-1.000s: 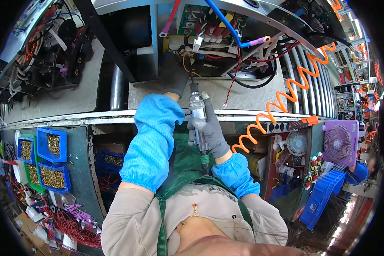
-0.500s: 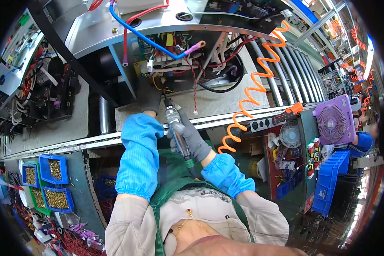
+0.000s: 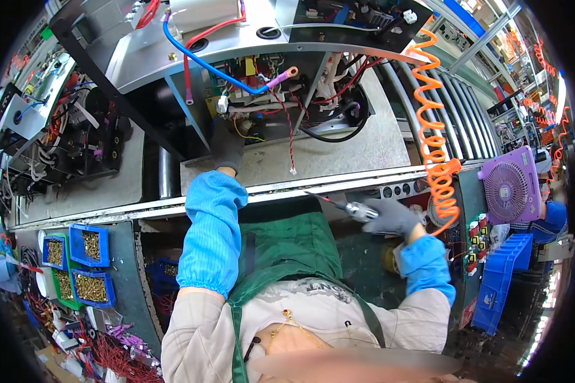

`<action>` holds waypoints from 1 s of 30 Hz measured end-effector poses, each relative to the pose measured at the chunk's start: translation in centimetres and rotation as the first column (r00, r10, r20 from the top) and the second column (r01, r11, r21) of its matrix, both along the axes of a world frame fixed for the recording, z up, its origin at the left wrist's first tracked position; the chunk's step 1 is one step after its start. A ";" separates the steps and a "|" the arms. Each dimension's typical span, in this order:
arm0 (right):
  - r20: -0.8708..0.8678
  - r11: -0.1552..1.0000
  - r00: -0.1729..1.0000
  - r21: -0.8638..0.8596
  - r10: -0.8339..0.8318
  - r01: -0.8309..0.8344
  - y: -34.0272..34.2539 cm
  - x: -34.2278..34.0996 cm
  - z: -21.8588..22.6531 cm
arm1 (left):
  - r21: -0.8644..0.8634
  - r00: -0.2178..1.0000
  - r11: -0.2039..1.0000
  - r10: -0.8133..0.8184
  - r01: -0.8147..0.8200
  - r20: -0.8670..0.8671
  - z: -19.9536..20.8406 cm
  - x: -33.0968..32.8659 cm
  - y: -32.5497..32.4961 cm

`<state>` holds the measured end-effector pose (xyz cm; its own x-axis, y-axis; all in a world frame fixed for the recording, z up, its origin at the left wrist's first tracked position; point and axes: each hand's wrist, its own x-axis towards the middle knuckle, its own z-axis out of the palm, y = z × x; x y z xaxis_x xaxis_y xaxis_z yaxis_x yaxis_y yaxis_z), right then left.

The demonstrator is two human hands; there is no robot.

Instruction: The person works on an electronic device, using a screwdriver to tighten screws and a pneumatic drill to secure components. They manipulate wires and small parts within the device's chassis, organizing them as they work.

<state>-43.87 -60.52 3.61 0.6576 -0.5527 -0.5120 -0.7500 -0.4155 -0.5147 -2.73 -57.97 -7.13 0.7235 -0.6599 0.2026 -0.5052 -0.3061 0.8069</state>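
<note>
In my right hand [image 3: 393, 219], gloved in grey, is a power screwdriver [image 3: 358, 210], its long thin bit pointing left just in front of the bench edge. My left hand [image 3: 227, 148], in a dark glove, reaches into the lower front of the open metal cabinet [image 3: 236, 46]; its fingers are lost in shadow against the parts there. Close by it are a yellow wire [image 3: 249, 136] and a white connector [image 3: 222, 104]. A twisted red-and-black wire [image 3: 290, 131] hangs out of the cabinet. Above, a thick blue cable [image 3: 217, 69] and a red cable [image 3: 186, 70] drape over the cabinet front.
An orange coiled hose [image 3: 431, 121] hangs at the right beside the rollers [image 3: 450, 108]. Blue bins [image 3: 91, 287] of brass fasteners stand at left. A purple fan [image 3: 508, 188] and a blue crate [image 3: 495, 274] are far right, near another person's blue sleeve [image 3: 551, 218].
My right hand has drawn the screwdriver out of the cabinet, right and toward me, its bit now turned left. The orange hose swung right. My left hand has stayed at the cabinet.
</note>
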 end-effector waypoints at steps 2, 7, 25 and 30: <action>-0.195 0.958 0.974 0.236 -0.116 0.162 -1.1 -3.2 0.4 | -0.104 0.999 0.994 0.024 -0.019 0.044 -2.8 1.0 -1.1; -0.478 0.989 0.871 0.142 0.110 -0.047 -0.7 -5.1 2.6 | -0.068 0.988 0.998 0.018 -0.007 0.154 -2.2 1.2 -0.7; -0.665 0.945 0.742 -0.184 0.082 -0.269 -9.3 -4.0 -7.0 | -0.086 0.995 0.996 -0.008 0.016 0.095 0.1 -0.4 -0.6; -0.670 0.795 0.740 -0.418 0.057 -0.440 -6.1 3.3 -5.4 | -0.380 0.988 0.912 -0.130 0.152 0.085 -2.6 1.3 -1.6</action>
